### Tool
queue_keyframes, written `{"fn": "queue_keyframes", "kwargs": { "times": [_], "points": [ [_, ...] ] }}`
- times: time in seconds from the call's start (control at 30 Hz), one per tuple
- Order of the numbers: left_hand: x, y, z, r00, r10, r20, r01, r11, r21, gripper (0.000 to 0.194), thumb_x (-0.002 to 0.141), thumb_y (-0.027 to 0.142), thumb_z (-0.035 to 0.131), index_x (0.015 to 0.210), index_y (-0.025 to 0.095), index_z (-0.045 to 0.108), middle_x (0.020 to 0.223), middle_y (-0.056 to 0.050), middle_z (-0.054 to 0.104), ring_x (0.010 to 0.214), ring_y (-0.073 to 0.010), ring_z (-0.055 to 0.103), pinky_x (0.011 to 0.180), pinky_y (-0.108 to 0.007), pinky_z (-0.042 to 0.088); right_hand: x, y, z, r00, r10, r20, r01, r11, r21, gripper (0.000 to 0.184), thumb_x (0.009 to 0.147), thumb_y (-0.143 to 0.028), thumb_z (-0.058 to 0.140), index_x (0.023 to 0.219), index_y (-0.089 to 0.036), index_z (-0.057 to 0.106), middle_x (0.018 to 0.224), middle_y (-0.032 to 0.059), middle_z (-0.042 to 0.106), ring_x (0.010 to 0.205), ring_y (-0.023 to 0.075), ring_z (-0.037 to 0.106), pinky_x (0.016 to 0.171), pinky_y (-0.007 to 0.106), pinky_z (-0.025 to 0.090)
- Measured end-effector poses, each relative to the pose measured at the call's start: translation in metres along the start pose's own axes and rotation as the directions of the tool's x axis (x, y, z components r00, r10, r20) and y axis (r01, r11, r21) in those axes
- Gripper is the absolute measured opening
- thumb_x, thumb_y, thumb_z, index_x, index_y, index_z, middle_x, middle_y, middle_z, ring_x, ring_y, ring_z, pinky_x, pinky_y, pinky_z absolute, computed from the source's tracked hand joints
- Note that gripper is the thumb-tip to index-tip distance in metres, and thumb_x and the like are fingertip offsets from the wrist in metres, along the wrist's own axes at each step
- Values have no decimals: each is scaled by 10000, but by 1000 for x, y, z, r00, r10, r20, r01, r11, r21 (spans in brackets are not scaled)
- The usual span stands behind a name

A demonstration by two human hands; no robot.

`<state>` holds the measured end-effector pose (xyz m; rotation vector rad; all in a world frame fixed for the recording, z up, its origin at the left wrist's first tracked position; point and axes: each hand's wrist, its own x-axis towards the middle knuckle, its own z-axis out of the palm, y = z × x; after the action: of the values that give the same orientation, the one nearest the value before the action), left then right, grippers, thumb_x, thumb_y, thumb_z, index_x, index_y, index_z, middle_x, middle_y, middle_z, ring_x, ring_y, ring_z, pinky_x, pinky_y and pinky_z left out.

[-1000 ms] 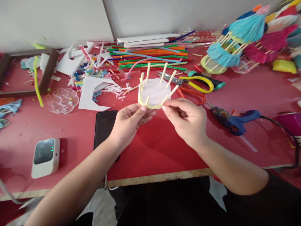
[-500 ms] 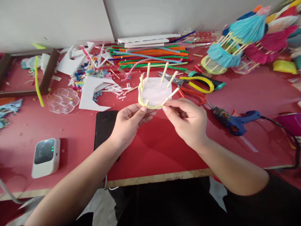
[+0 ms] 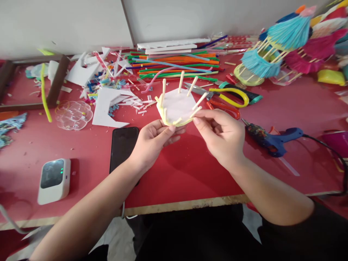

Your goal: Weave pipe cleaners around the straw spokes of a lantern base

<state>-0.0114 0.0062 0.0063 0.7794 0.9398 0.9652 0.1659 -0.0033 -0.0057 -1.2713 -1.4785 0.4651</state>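
Above the near part of the table I hold a white foam base (image 3: 178, 105) with several pale wooden sticks (image 3: 181, 81) standing around its rim. A soft yellow strand (image 3: 164, 117) runs along the left and front edge, outside or between the sticks; its exact weave is too small to make out. My left hand (image 3: 156, 141) grips the front left edge, thumb on top and fingers underneath. At the front right, my right hand (image 3: 223, 136) pinches thumb and forefinger at the yellow strand beside a stick. Its other fingers are curled.
Scissors (image 3: 231, 96) lie behind my right hand, and a blue glue gun (image 3: 274, 139) rests to the right. A phone (image 3: 123, 146) is partly under my left forearm. Pipe cleaners (image 3: 174, 63), foam scraps (image 3: 104, 108), a white device (image 3: 54, 179) and fringed tiered models (image 3: 288, 32) surround the work.
The base has turned and tilted a little in my hands, so the sticks stand at different places. The yellow strand now reaches further along the front. Both hands have shifted slightly right in view.
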Motion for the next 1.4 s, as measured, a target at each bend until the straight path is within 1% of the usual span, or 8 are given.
{"fn": "queue_keyframes", "kwargs": {
  "times": [0.2,0.4,0.67,0.93,1.0,1.17,1.27,1.4],
  "points": [
    [4,0,0,991,51,-121,-59,996,-62,178,778,266,837,857,131,752,831,-52,792,797,-134,761,773,-208,599,-6,-6,0,992,-93,81,97,994,-48,31,894,-206,677,891,-205,709,693,-26,665,521,74,482,511,228,431],
    [4,1,0,989,59,-134,-64,998,-30,170,785,277,812,850,146,725,781,-42,768,798,-173,767,786,-276,616,-12,-6,3,895,-335,293,349,937,5,75,927,-169,636,930,-196,706,733,-4,702,541,79,556,540,209,477],
    [4,5,0,990,26,-138,-32,999,-40,177,767,270,824,752,165,682,601,28,637,590,-111,674,669,-236,579,-2,-7,-9,849,-351,395,372,928,24,127,936,-212,657,1039,-224,730,891,33,767,778,146,710,727,272,585],
    [7,5,-3,989,47,-143,-58,996,-71,232,723,281,868,741,144,682,637,26,643,564,-60,601,633,-184,542,14,-17,-88,920,-307,244,391,772,-502,155,913,-198,638,960,-283,758,883,51,792,791,191,740,687,329,569],
    [7,4,-3,991,45,-129,-53,997,-60,228,723,290,869,741,144,695,626,25,637,569,-63,597,622,-182,540,12,6,-120,918,-288,274,396,721,-569,166,862,-187,673,949,-292,767,881,50,798,779,187,746,657,331,540],
    [5,3,-3,992,42,-117,-45,999,-21,229,726,331,858,799,160,724,749,-14,714,652,-105,650,640,-221,559,-4,93,-196,970,59,235,160,571,-806,403,656,-36,735,993,-250,789,927,131,795,774,250,730,658,425,487],
    [5,3,-3,993,37,-108,-37,999,2,228,735,336,850,842,176,728,842,-31,752,740,-133,689,697,-257,584,-10,127,-215,971,99,220,123,582,-804,461,513,-11,851,882,-283,807,829,106,788,698,233,699,632,423,467],
    [6,4,-4,993,52,-105,-51,999,16,228,736,335,854,860,182,738,853,-27,760,765,-132,695,725,-261,594,3,134,-218,952,47,301,188,688,-701,417,467,-47,896,764,-326,807,732,55,768,620,172,648,563,380,420]
  ]
}}
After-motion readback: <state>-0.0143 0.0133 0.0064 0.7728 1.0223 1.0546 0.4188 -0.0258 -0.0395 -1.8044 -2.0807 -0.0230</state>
